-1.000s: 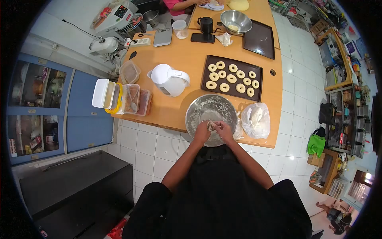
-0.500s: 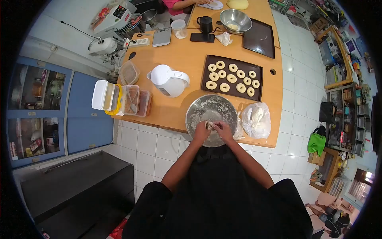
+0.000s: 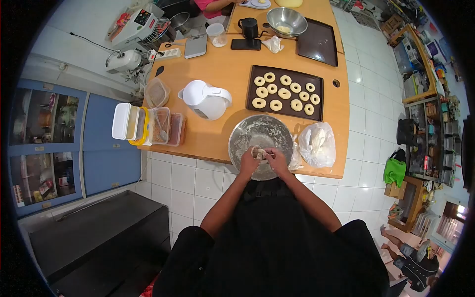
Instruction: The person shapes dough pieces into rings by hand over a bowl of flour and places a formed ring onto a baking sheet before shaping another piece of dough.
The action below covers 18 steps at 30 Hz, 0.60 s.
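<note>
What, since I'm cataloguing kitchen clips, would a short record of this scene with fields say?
Left hand: at the bowl, touching a doughy clump
Right hand: beside it, at the same clump
Unclear: which hand grips the clump
Bowl: metal, near table edge, residue on its wall
Tray: dark, beyond the bowl, holding dough rings
Bag: plastic, right of the bowl
Kettle: white, left of the tray

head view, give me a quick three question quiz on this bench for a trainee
1. Multiple choice: where are the left hand and right hand? a) on the phone b) at the large metal bowl c) on the scale
2. True or false: in the picture, the white kettle stands left of the tray of dough rings.
3. Fill in: in the picture, the plastic bag lies to the ___ of that bowl.

Key: 1 b; 2 true; 3 right
</note>
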Tool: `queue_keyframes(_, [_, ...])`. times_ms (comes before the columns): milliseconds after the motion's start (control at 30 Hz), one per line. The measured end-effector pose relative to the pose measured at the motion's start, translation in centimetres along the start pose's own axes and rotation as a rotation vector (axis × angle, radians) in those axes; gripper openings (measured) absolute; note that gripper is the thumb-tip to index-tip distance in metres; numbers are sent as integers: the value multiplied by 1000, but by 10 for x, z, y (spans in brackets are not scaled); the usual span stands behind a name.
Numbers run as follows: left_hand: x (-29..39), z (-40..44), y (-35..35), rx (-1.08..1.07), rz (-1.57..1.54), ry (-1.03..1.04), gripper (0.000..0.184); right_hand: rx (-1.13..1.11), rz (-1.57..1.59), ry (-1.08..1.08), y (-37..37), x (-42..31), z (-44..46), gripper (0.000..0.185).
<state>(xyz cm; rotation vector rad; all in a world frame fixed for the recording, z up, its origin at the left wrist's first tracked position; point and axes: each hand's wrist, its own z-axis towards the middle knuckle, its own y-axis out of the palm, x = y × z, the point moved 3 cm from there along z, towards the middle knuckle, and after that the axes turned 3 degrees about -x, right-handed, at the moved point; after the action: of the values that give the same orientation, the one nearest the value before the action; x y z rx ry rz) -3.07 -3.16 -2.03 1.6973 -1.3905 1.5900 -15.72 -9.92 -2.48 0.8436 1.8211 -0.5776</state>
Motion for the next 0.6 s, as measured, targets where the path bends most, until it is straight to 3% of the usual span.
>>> queue_keyframes(200, [34,-2,-9,-110,410,48,25,33,12,-48,-2,2,3,22])
queue_keyframes(400, [22,-3,-5,-100,214,-99,27,29,81,117,-5,2,-3,25])
queue_keyframes(500, [28,-4,-7,-17,171,79,28,2,6,104,-7,6,-1,25])
queue_keyframes(600, [29,3,-5,-140,294,93,30,-3,28,69,-10,7,2,25])
